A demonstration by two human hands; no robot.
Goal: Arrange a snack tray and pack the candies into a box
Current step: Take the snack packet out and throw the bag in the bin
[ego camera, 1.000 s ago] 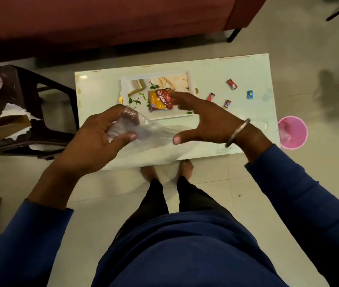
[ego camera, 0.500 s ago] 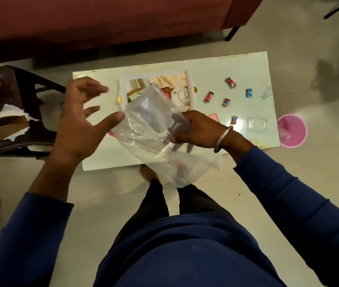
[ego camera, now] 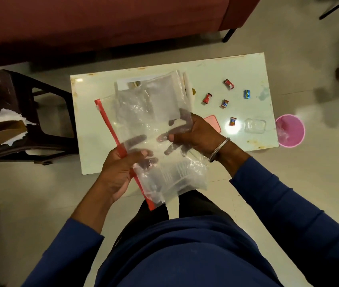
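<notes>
While both hands are holding the clear zip bag (ego camera: 154, 129) above the table (ego camera: 94, 125), the left hand (ego camera: 121, 172) is pinching its red zip strip, and the right hand (ego camera: 193, 135), beyond the strip, is gripping the plastic with fingers spread; emptying it well likely means steadying the strip. Right of the bag, five candies (ego camera: 207, 98) are lying loose, one clear box (ego camera: 255, 125) beside them.

Home living rm: dark red sofa (ego camera: 102, 23) behind low white surface (ego camera: 94, 125), pale tiled floor (ego camera: 29, 193), dark plastic chair (ego camera: 46, 112) at left, w/ pink bin (ego camera: 289, 133).
</notes>
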